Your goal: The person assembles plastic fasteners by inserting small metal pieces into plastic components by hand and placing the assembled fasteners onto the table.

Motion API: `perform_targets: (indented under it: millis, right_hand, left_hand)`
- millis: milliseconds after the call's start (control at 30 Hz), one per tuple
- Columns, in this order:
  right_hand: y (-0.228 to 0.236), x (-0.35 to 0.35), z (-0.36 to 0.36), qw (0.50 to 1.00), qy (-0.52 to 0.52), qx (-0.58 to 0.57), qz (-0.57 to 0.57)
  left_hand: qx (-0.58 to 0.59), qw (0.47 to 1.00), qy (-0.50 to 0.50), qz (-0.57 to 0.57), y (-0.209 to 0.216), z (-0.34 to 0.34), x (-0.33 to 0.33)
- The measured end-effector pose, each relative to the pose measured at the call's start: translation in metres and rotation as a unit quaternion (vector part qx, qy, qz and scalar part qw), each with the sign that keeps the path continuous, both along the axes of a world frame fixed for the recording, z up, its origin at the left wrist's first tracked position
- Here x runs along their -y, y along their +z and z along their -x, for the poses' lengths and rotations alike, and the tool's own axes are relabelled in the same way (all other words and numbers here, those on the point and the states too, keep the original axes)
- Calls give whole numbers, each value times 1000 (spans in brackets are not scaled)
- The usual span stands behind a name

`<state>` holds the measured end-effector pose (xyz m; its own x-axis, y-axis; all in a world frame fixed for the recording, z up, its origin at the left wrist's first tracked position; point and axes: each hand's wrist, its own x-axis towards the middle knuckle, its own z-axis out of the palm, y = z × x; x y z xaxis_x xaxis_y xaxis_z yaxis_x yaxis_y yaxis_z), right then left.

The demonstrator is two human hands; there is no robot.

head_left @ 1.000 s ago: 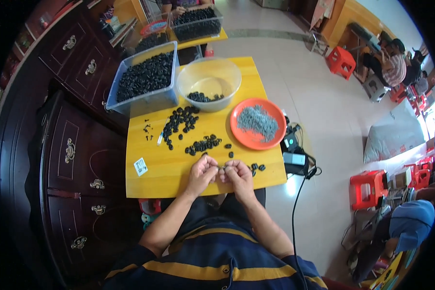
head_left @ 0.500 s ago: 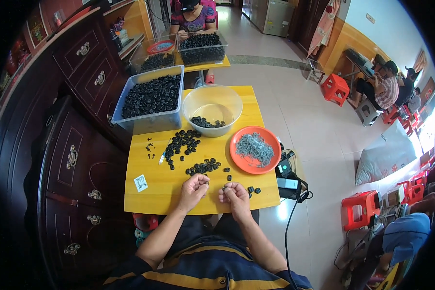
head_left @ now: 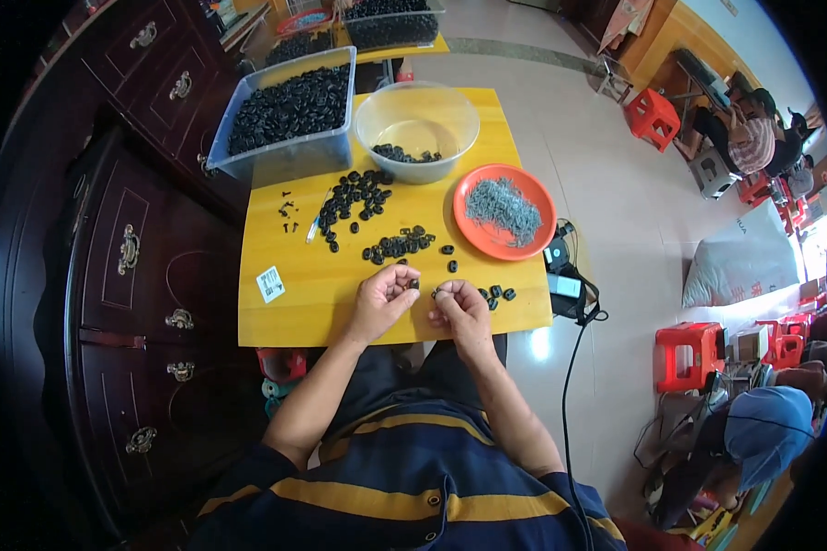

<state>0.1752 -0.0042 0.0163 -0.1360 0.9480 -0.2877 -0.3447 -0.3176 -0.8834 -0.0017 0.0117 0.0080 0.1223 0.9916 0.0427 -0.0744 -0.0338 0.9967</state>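
Note:
My left hand (head_left: 383,301) pinches a small black oval plastic part (head_left: 414,284) between thumb and fingertips. Just to its right, apart from it, my right hand (head_left: 465,317) is closed in a pinch; whatever its fingertips hold is too small to make out. Beyond my hands lies a loose group of black parts (head_left: 397,245), with a larger scatter (head_left: 351,200) behind it. Several more black parts (head_left: 496,292) rest beside my right hand. An orange-red plate (head_left: 544,213) at the right carries a heap of small grey metal pieces (head_left: 505,209).
At the table's (head_left: 285,326) far side stand a translucent bowl (head_left: 459,138) with some black parts and a full plastic bin (head_left: 331,145). A white label (head_left: 270,285) lies at left. Dark cabinets (head_left: 156,303) flank the left; a black cable (head_left: 568,413) hangs at right.
My view has tilted down, so the table sits higher in the picture. The black part in my left hand now shows at its fingertips. Both hands stay close together above the near edge.

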Motion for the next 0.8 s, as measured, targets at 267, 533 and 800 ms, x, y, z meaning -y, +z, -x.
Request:
perform_targets:
  millis: [267,533,800]
  right_hand:
    - [-10,3,-1,1000,0,-12,-1]
    - [-9,3,-1,1000,4,-17,-16]
    - [-14,4,-2,999,-9,-25,-30]
  left_hand:
    - [-52,998,-26,-8,1,2,5]
    - [-107,993,-36,-39,11,2,2]
    - [-132,988,-61,-47,18,0,3]
